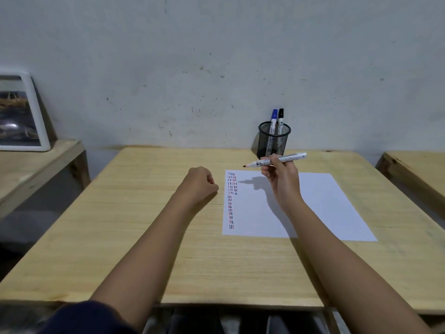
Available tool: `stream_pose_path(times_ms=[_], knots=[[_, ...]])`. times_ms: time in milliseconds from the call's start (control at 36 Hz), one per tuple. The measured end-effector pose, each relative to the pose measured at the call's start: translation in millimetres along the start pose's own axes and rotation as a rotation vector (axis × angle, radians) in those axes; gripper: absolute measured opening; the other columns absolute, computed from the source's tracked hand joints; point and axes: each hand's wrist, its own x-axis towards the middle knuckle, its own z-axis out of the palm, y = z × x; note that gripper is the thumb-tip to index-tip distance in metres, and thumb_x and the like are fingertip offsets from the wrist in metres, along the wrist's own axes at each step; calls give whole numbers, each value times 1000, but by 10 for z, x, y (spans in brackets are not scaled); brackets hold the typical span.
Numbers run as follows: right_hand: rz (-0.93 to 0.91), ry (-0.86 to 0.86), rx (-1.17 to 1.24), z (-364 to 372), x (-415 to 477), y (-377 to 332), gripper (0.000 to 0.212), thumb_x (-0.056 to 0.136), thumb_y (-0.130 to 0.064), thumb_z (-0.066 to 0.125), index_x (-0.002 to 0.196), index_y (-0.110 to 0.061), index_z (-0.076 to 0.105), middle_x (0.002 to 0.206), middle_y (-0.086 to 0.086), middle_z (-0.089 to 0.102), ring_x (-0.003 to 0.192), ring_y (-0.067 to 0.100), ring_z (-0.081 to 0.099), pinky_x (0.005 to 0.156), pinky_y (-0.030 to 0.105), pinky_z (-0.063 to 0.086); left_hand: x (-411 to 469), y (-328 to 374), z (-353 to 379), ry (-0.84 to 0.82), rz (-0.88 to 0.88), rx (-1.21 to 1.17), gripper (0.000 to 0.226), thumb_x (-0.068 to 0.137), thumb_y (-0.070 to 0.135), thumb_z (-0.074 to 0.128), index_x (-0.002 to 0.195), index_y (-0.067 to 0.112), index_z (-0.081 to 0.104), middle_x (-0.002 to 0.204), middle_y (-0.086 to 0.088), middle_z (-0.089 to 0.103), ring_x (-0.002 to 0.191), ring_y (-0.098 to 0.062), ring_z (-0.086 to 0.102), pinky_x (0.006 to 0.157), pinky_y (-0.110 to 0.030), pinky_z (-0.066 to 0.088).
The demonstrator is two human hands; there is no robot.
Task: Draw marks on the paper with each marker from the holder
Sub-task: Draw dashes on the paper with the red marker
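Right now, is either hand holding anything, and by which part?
The right hand holds an uncapped marker by the middle of its barrel, tip raised above the paper. The left hand is a closed fist; whether it hides anything cannot be told.

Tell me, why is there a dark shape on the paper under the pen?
In the head view, that is the shadow of the right hand and its marker, cast on the paper, so light comes from the upper right; the shadow's edges are fairly sharp, and the view's bottom edge looks blurred.
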Motion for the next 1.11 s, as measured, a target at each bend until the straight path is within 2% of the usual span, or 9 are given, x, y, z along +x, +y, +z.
stream_pose_path(times_ms=[83, 194, 250, 361, 500, 667, 750, 861, 1111], knots=[[-9, -8, -70, -20, 4, 21, 11, 96, -12, 48, 98, -2, 52, 86, 9, 63, 54, 6, 58, 55, 15, 50, 9, 2, 30, 1, 19, 20, 12, 77, 12, 61, 83, 4, 67, 86, -5, 60, 76, -20, 53, 64, -24, 39], [-17, -2, -78, -14, -24, -2, 10, 96, -14, 49, 88, -8, 52, 78, 5, 69, 51, 6, 59, 53, 16, 51, -2, -13, 68, 13, 42, 15, 16, 80, 16, 63, 89, 2, 65, 87, -5, 57, 81, -21, 52, 65, -25, 38], [-24, 12, -79, -7, -42, -14, 11, 96, -15, 49, 85, -12, 50, 70, 1, 69, 50, 6, 61, 53, 15, 52, -24, -27, 87, 17, 51, 21, 28, 82, 23, 65, 102, 3, 62, 100, -7, 53, 91, -20, 49, 74, -25, 37], [-73, 2, -161, -19, -87, 2, 10, 90, -12, 59, 92, -9, 50, 83, 10, 67, 58, 8, 64, 61, 18, 54, -177, -8, 109, 118, 82, -64, 55, 85, 32, 61, 130, 5, 46, 127, -7, 42, 121, -20, 44, 88, -24, 33], [-109, -6, -387, -2, -175, 80, 20, 80, -3, 69, 91, -11, 54, 79, 7, 63, 56, 4, 60, 60, 17, 50, -500, -2, 224, 172, 193, -100, 48, 88, 37, 55, 126, 9, 48, 121, 0, 45, 115, -18, 51, 94, -33, 44], [-99, 20, -651, 78, -248, 189, 15, 83, -13, 63, 90, -7, 52, 74, 1, 58, 56, 12, 54, 47, 10, 43, -716, -112, 361, -22, 299, -11, 53, 89, 52, 43, 133, 22, 42, 135, 9, 44, 130, -11, 39, 103, -33, 38], [-97, 14, -696, 127, -251, 230, 13, 85, -12, 58, 90, -7, 47, 71, 1, 57, 56, 11, 55, 53, 18, 44, -714, -163, 417, -90, 327, 174, 64, 89, 59, 31, 142, 23, 32, 152, 3, 31, 141, -16, 25, 113, -42, 29], [-78, 5, -679, 157, -269, 309, 11, 87, -12, 53, 90, -8, 43, 77, 5, 55, 60, 11, 51, 45, 8, 40, -739, -136, 452, -112, 305, 274, 62, 95, 52, 28, 148, 20, 22, 159, 2, 16, 147, -17, 10, 119, -38, 16], [-72, -44, -668, 152, -250, 366, 12, 89, -10, 52, 93, -8, 41, 87, 13, 51, 64, 13, 49, 44, 6, 40, -776, -91, 442, -127, 273, 311, 63, 96, 50, 26, 149, 19, 15, 160, 2, 9, 148, -13, 5, 119, -32, 8]])
